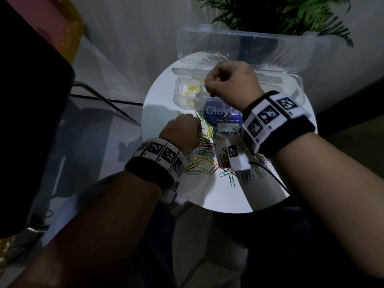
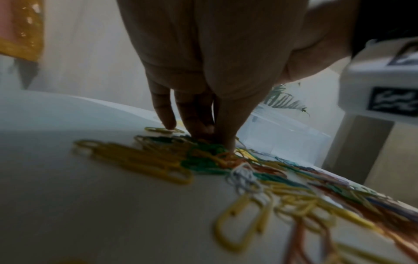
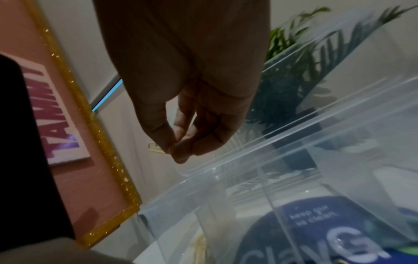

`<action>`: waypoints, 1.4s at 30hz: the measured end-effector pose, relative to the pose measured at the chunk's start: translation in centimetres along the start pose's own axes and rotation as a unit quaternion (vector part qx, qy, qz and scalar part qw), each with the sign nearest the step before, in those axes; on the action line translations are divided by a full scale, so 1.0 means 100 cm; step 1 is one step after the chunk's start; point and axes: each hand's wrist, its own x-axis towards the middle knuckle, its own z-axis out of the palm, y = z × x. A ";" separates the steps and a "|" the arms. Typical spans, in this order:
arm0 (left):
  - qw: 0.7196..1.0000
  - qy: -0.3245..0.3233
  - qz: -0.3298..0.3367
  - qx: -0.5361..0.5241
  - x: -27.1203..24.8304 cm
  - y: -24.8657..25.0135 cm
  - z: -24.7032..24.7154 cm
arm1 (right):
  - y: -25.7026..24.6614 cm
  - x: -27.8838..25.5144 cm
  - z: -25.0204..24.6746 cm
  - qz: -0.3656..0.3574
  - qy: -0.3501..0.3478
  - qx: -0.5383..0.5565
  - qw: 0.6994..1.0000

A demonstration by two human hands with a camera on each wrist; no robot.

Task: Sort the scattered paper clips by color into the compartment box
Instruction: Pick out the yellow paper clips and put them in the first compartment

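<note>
Many coloured paper clips point(image 1: 203, 156) lie heaped on the round white table point(image 1: 207, 196). Behind the heap stands the clear compartment box point(image 1: 291, 82), its lid point(image 1: 239, 48) tipped back. Yellow clips point(image 1: 191, 90) lie in its left compartments. My right hand point(image 1: 207, 90) hovers over the box's left part, and in the right wrist view its thumb and fingers point(image 3: 174, 148) pinch one yellow clip point(image 3: 155, 147). My left hand point(image 1: 199, 129) reaches down into the heap. Its thumb and fingertips point(image 2: 217, 141) come together on green and orange clips point(image 2: 203, 160).
A blue packet point(image 1: 220, 115) lies under the box's front wall, partly among the clips. A potted plant point(image 1: 280, 13) stands behind the lid. A black cable point(image 1: 270, 173) crosses the table's right side. A dark bulky object point(image 1: 31, 100) fills the left.
</note>
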 end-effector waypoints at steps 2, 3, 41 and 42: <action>0.999 0.006 -0.013 -0.043 -0.001 -0.004 -0.002 | -0.005 0.007 0.006 -0.019 -0.012 -0.042 0.999; 0.997 0.021 -0.023 -0.066 -0.001 -0.006 -0.004 | -0.007 0.010 0.009 -0.027 -0.019 -0.058 0.998; 0.918 0.305 -0.046 -0.249 0.023 0.009 -0.046 | 0.072 -0.063 0.008 0.003 -0.119 -0.275 0.954; 0.926 0.298 -0.030 -0.231 0.020 0.010 -0.044 | 0.072 -0.063 0.008 -0.004 -0.117 -0.281 0.953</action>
